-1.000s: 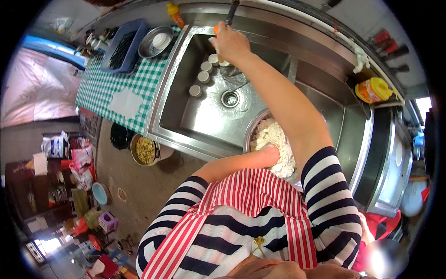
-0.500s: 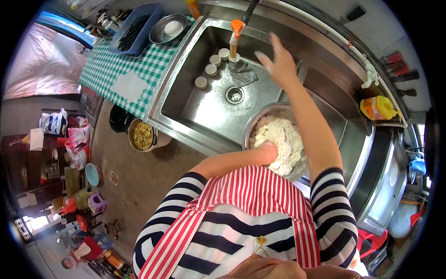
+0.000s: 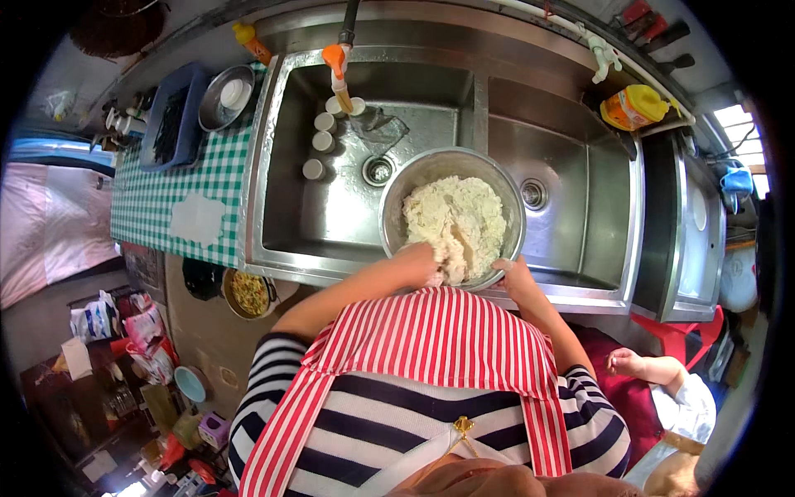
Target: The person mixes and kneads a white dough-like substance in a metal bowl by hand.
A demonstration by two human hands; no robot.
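Observation:
A round steel bowl (image 3: 397, 186) sits over the divider of the double sink, close against my apron. Inside it lies a rough, shaggy mass of pale dough (image 3: 464, 211). My left hand (image 3: 418, 263) is down in the near left part of the bowl, its fingers curled into the dough, with some clinging to them. On the near right side, my right hand (image 3: 518, 280) grips the bowl's rim, thumb at the edge and fingers outside.
Several small white cups (image 3: 323, 142) and a crumpled clear plastic bag (image 3: 379, 126) lie in the left basin (image 3: 331, 224) by the orange-handled tap (image 3: 334, 60). A yellow jug (image 3: 633, 108) stands behind the right basin (image 3: 563, 224). Another person's hand (image 3: 627, 363) shows at lower right.
My right hand has come down from the raised position over the sink to the bowl's rim. My left hand stays in the dough. Another person has appeared at the right as the view shifted.

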